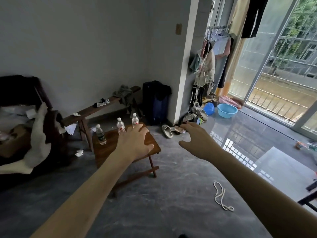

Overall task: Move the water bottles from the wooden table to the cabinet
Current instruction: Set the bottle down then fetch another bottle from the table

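Three clear plastic water bottles stand upright on a small wooden folding table (109,152). One with a dark green label (100,134) is at the left, and two with red labels (120,127) (135,120) stand further right and back. My left hand (134,143) is stretched out over the table, its relaxed fingers just in front of the two red-label bottles, holding nothing. To the right of the table, above the floor, my right hand (195,140) reaches forward with spread fingers and is empty. No cabinet is in view.
A long wooden bench (96,110) with socks and clothes stands behind the table. A dark suitcase (155,102) sits by the wall. Slippers (167,131), a blue basin (226,110) and a white cord (221,196) lie on the grey floor. A cluttered dark chair (25,121) is at left.
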{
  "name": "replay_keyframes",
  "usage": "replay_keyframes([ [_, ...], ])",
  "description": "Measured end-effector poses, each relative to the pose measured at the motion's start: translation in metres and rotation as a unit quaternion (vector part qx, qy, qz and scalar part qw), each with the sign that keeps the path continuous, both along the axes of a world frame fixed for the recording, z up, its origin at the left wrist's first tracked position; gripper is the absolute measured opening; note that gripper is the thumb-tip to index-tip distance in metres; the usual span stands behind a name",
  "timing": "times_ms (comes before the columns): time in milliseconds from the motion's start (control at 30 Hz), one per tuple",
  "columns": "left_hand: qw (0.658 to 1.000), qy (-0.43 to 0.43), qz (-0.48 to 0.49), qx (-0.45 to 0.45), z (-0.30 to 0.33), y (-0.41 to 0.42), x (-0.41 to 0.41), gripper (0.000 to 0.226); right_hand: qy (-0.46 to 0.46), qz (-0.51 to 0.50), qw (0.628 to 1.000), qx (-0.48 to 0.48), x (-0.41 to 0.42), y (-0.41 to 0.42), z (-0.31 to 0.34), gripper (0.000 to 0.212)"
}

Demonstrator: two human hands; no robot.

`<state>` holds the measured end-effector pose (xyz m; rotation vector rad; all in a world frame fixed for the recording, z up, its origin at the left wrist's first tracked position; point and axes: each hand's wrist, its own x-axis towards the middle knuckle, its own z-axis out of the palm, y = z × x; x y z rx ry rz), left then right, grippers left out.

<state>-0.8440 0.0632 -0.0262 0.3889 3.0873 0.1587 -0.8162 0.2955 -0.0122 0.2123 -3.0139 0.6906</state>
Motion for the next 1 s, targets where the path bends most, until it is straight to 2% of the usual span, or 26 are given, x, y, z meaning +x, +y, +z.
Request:
replay_keyframes([
  [367,0.999,0.003,0.036,0.007,-0.002,0.073,-0.184,0.061,-0.026,0.033,0.999,-0.004,-0.196,0.081,-0.017,0.056],
  [500,0.998,0.004,0.059,0.010,-0.005,0.086,-0.232,0.062,-0.025,0.049,0.998,-0.006,-0.261,0.091,-0.021,0.060],
  [667,0.994,-0.019,0.109,-0.005,-0.016,0.071,-0.283,0.062,-0.068,0.111,0.991,-0.005,-0.327,0.072,-0.035,0.065],
  [1000,0.983,-0.040,0.180,0.003,-0.055,0.005,-0.397,0.064,-0.093,0.179,0.979,0.018,-0.472,0.002,-0.064,0.067],
])
